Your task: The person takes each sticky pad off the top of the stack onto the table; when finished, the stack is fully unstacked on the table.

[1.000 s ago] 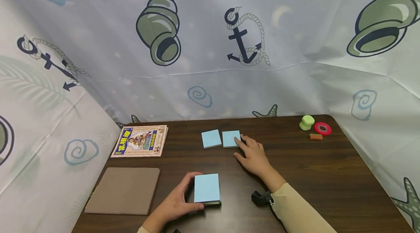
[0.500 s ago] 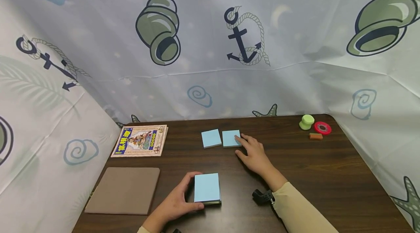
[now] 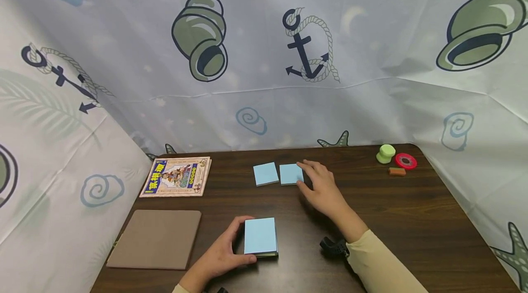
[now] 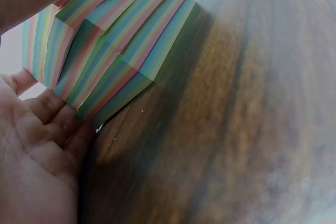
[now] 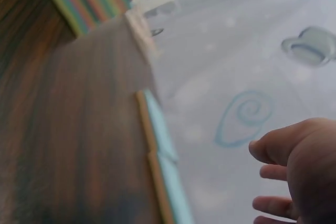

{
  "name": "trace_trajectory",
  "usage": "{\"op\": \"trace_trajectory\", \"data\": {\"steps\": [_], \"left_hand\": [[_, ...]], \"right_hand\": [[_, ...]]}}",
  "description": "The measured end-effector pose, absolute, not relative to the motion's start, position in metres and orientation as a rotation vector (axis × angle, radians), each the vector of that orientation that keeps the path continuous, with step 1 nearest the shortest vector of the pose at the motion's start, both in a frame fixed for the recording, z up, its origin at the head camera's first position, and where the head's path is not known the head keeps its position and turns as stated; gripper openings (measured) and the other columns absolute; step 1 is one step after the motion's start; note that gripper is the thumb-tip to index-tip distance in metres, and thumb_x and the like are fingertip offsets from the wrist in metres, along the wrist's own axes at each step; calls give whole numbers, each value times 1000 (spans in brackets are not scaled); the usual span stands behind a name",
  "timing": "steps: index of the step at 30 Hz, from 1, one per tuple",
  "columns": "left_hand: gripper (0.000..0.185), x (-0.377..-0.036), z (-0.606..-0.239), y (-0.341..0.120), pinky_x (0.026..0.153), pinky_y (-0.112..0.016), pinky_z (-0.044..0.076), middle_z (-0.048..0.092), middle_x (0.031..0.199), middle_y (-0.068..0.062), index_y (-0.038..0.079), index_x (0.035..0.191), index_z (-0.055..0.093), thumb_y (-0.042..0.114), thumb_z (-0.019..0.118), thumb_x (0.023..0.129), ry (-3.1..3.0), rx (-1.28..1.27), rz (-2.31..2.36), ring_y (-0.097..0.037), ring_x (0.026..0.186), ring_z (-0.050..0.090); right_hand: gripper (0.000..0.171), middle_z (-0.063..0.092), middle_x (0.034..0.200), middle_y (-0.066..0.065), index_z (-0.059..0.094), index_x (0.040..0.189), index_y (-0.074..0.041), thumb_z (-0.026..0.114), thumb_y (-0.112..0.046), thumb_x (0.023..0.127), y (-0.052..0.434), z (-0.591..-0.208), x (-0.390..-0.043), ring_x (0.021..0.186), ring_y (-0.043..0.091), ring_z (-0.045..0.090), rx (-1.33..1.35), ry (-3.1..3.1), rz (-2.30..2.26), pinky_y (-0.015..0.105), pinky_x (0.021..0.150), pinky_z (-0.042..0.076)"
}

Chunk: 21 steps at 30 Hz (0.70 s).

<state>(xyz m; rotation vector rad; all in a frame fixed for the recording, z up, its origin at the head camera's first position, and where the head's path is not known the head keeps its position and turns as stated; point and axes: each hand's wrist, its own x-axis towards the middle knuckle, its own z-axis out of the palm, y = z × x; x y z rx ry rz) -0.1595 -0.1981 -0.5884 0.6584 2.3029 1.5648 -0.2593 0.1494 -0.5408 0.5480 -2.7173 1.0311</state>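
**On dark wood table: two hands, blue sticky notes**

At near edge, left hand point(image 3: 218, 256) curled round note pad point(image 3: 260, 236), thumb along near side, fingers wrapped on far-left corner; pad flat on table point(image 3: 392, 219), blue top sheet up, striped multicolour edges in left wrist view point(image 4: 110, 51). Further back, right hand point(image 3: 323, 187) relaxed & open, fingers spread, tips at right edge of right loose note point(image 3: 290, 174); touching or just above – can't tell. Second loose note point(image 3: 266, 174) just left of it, edges nearly meeting. Well left: illustrated book point(image 3: 176, 177), brown folder point(image 3: 156, 239) nearer. Far right corner: green cap-shaped thing point(image 3: 386, 153), red tape roll point(image 3: 406, 161), small brown block point(image 3: 397, 172). Nautical-print cloth point(image 3: 264, 54) behind & at sides
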Motion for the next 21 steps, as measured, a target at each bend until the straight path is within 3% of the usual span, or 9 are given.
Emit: {"op": "trace_trajectory", "data": {"steps": [5, 11, 15, 21], "left_hand": [[93, -159, -589, -198, 117, -21, 33, 54, 156, 1, 17, 162, 40, 25, 94, 87, 2310, 638, 1555, -14, 137, 50], [93, -159, -588, -197, 117, -21, 33, 53, 157, 1, 16, 162, 40, 25, 94, 87, 2308, 632, 1554, -14, 137, 50], [93, -159, -588, -197, 118, -21, 33, 54, 157, 1, 17, 162, 40, 25, 94, 87, 2313, 633, 1556, -14, 138, 50], [93, -159, -588, -197, 118, -22, 34, 54, 156, 1, 16, 163, 40, 25, 93, 88, 2319, 655, 1559, -14, 138, 51]], "right_hand": [[57, 49, 164, 9, 52, 162, -20, 68, -33, 109, 144, -518, -247, 152, 36, 46, 597, -2698, 1063, 65, 121, 38], [54, 58, 147, 6, 56, 158, -21, 72, -29, 107, 133, -494, -228, 136, 26, 61, 740, -2692, 1055, 53, 108, 54], [52, 58, 139, -3, 57, 156, -26, 73, -31, 107, 126, -484, -216, 123, 16, 65, 797, -2717, 1031, 46, 100, 57], [52, 57, 137, -9, 57, 155, -26, 72, -34, 107, 117, -475, -202, 122, 12, 64, 934, -2725, 1017, 42, 99, 58]]}}
